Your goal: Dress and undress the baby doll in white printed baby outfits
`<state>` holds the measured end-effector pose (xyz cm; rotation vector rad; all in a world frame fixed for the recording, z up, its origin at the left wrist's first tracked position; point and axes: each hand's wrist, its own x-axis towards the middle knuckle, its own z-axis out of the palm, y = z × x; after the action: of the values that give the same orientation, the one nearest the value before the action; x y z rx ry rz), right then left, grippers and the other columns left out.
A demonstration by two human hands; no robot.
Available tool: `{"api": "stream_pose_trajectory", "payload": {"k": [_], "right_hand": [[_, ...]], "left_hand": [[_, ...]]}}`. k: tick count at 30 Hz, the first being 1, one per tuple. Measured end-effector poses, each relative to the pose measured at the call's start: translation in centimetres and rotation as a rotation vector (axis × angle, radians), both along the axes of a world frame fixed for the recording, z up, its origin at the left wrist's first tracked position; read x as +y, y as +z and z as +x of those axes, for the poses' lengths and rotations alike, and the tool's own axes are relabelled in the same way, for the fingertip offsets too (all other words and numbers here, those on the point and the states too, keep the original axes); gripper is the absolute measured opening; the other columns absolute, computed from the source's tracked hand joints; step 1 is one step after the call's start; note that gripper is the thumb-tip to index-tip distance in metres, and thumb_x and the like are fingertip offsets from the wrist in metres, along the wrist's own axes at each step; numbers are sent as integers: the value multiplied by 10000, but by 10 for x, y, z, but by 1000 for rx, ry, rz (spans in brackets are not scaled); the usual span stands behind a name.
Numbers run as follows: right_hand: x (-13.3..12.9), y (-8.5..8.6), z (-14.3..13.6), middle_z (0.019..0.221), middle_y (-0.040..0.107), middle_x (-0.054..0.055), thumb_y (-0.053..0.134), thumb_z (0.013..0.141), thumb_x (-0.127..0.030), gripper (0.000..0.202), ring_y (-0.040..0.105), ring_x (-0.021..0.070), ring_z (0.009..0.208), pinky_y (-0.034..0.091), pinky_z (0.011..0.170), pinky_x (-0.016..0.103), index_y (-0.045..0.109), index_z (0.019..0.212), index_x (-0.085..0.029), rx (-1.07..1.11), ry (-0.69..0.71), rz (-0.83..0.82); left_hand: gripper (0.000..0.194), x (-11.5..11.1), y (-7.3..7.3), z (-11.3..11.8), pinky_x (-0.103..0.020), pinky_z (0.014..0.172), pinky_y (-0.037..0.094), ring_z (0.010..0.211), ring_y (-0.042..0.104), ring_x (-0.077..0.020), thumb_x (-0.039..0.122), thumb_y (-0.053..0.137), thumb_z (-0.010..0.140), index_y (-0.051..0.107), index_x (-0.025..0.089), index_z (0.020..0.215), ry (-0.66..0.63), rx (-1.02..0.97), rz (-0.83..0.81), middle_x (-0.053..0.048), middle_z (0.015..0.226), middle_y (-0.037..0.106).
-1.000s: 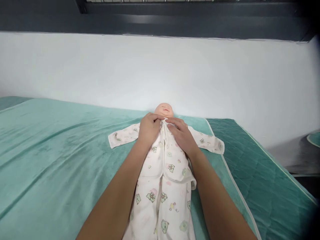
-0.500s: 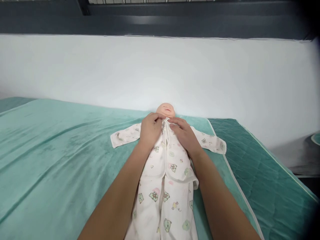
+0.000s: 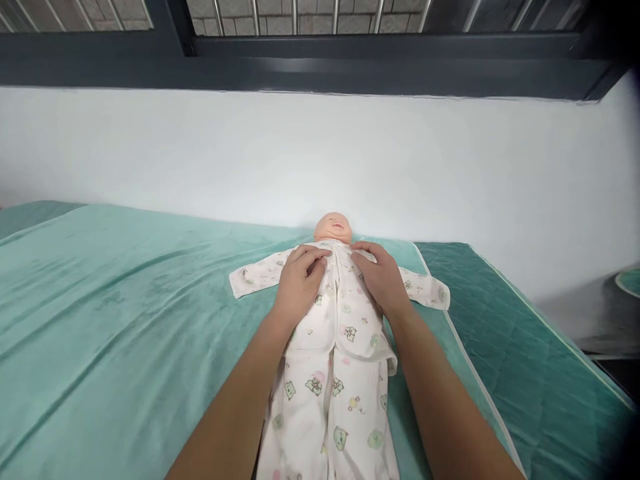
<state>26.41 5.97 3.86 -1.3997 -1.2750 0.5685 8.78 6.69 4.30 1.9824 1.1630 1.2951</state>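
Observation:
A baby doll (image 3: 333,228) lies on its back on a teal blanket (image 3: 125,300), dressed in a white romper (image 3: 340,373) printed with small bears. My left hand (image 3: 300,283) rests flat on the doll's chest left of the front placket, fingers curled near the collar. My right hand (image 3: 383,277) lies on the chest right of the placket, fingers spread. The romper's sleeves stretch out to both sides. Both hands press on the fabric; neither clearly pinches it.
The blanket covers a bed with a darker green quilted mattress (image 3: 515,347) showing at the right. A white wall (image 3: 320,153) rises just behind the doll's head, with a dark window frame (image 3: 350,60) and bars above. The floor drops away at the far right.
Both hands have slid from the collar outward and down a little onto the chest. The view has tilted up, showing more of the window.

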Motion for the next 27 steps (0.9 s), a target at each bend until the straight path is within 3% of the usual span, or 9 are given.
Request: {"api": "stream_pose_trajectory", "payload": {"k": [4,9,19,24,27], "right_hand": [[-19,12,-14,915,658,14,525,863,-375,166,579,189,784,444,749,349,634,888,-253,-242,-50,-10],[-33,13,-34,892,621,41,572,843,-437,210,556,210,801,403,698,339,584,891,-234,-477,-88,-19],[-29,17,-28,753,669,0,540,826,-322,123,581,175,688,415,662,312,628,792,-244,-307,-10,-74],[-30,18,-30,827,680,24,580,813,-368,142,587,198,744,405,673,327,622,849,-237,-432,-47,-93],[-29,19,-28,773,680,6,563,811,-325,110,585,187,704,409,666,321,634,809,-242,-370,-32,-109]], "left_hand": [[232,2,0,0,-314,920,457,1062,587,-191,243,511,926,723,260,1018,-29,-15,3,-42,1069,641],[156,6,0,0,-308,905,459,1020,592,-186,268,567,901,719,239,924,-40,-41,-21,-41,1023,639],[59,9,2,-1,-316,884,454,1013,588,-188,261,634,844,685,231,841,-90,-68,-103,-34,1057,644],[100,8,3,-1,-316,892,445,1029,580,-186,259,605,866,647,215,787,-102,-67,-115,-37,1077,633],[121,7,2,-1,-323,904,444,1048,571,-192,276,588,883,632,220,786,-94,-41,-93,-36,1078,631]]}}
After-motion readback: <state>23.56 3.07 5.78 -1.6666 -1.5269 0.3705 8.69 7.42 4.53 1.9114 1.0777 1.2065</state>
